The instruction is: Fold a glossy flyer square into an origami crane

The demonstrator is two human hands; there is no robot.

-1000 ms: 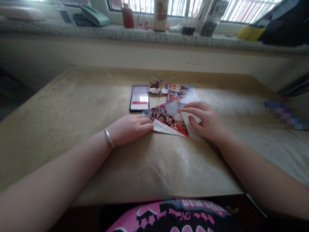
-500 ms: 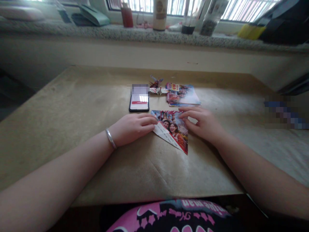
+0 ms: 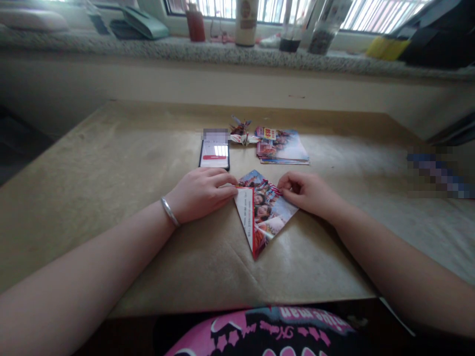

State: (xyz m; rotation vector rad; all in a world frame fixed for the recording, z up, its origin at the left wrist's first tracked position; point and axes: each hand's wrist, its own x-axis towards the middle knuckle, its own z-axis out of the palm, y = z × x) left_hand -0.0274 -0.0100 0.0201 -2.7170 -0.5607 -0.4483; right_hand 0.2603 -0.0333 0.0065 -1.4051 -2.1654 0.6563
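Observation:
A printed paper sheet lies on the table in front of me, one corner pointing toward me. A white flap with a red edge is folded over its left side. My left hand, with a silver bangle at the wrist, has its fingertips closed on the sheet's left corner. At the right corner, my right hand pinches the edge between thumb and curled fingers. The undersides of both fingertips are hidden.
Behind the sheet lie a phone, small folded paper figures and a stack of printed sheets. The table meets a wall below a stone windowsill holding bottles. A blurred blue item sits far right.
The sheet has turned clockwise, its pointed corner swinging from lower right to nearest me. My right hand has gone from spread fingers to a pinch. My left hand stays at the left corner.

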